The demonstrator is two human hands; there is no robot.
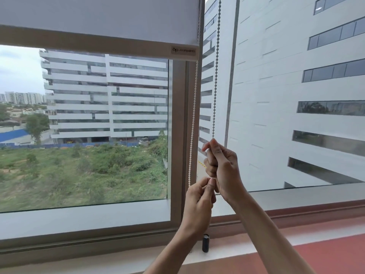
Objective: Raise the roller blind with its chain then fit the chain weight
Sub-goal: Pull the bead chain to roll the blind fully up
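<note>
The white roller blind (98,18) covers the top of the left window, its bottom bar (87,43) well above the sill. A white bead chain (216,66) hangs in two strands beside the window frame. My right hand (223,165) is closed around the right strand, thumb and finger pinching it at the top. Just below, my left hand (199,200) pinches the chain where the left strand (192,125) comes down. A dark cylindrical chain weight (205,243) hangs upright under my hands, just above the sill.
The window frame post (177,135) stands just left of the chain. A pale sill (256,240) runs along the bottom with a red surface (316,258) in front. Glass panes (296,95) show buildings outside.
</note>
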